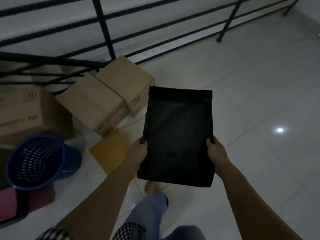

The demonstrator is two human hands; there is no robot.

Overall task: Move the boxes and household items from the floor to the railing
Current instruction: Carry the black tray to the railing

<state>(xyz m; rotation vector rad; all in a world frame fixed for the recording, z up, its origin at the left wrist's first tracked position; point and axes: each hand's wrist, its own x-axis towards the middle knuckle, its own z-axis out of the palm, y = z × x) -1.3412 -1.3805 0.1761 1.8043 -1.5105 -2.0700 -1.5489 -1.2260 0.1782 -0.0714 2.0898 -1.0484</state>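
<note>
While it was held out in front of the person at about waist height, the flat black rectangular tray [178,135] sat level between both hands, clear of the floor. The left hand [138,153] pinched its left edge and the right hand [215,151] its right edge, each with fingers [209,141] curled closed over the raised rim near the end closest to the body. It looked thin, stiff and light, likely plastic or metal, so a grip on the two long edges seemed the sensible hold; the smooth rim might slip if tilted.

Just to the left lay a yellow padded envelope [110,149] on the pale tiled floor [259,84]. Beyond it, three brown cardboard boxes [93,101] stood in a row, the far ones touching the black metal railing [107,32]. Further left, a blue perforated plastic basket [38,160] lay tipped on its side beside a pink and maroon cushion-like item [17,203], too dim to identify. A bare foot [152,186] and blue trouser leg showed below the tray. The scene was dark and slightly blurred.
</note>
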